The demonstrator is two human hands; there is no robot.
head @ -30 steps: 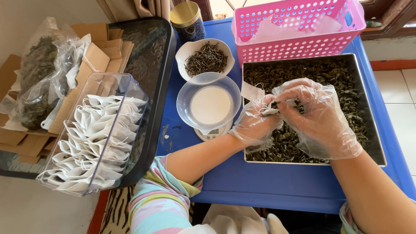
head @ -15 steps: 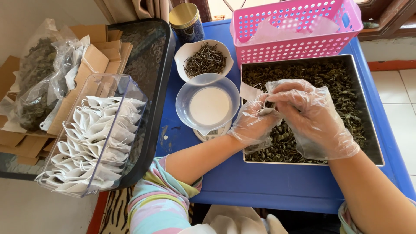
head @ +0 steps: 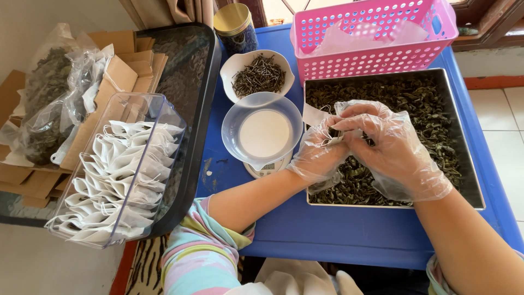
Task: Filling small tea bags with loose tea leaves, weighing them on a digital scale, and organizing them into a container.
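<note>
Both hands wear loose clear plastic gloves and meet over the left part of a square metal tray (head: 464, 136) of dark green dried leaves (head: 420, 104). My left hand (head: 316, 155) pinches a small white sachet (head: 334, 139) at its top. My right hand (head: 393, 147) closes its fingers on the same sachet from the right, covering most of it. Just left of the hands stands a small kitchen scale (head: 267, 166) with a clear bowl (head: 262, 128) on top.
A white bowl of dark twiggy leaves (head: 259, 74) and a gold-lidded jar (head: 234, 24) stand behind the scale. A pink basket (head: 376, 38) sits at the back. Left: a clear bin of white sachets (head: 117, 169), bags of leaves (head: 46, 104), flat cardboard (head: 125, 71).
Both hands have stayed together over the tray, shifting slightly while working the small sachet between the fingertips. Nothing else has moved.
</note>
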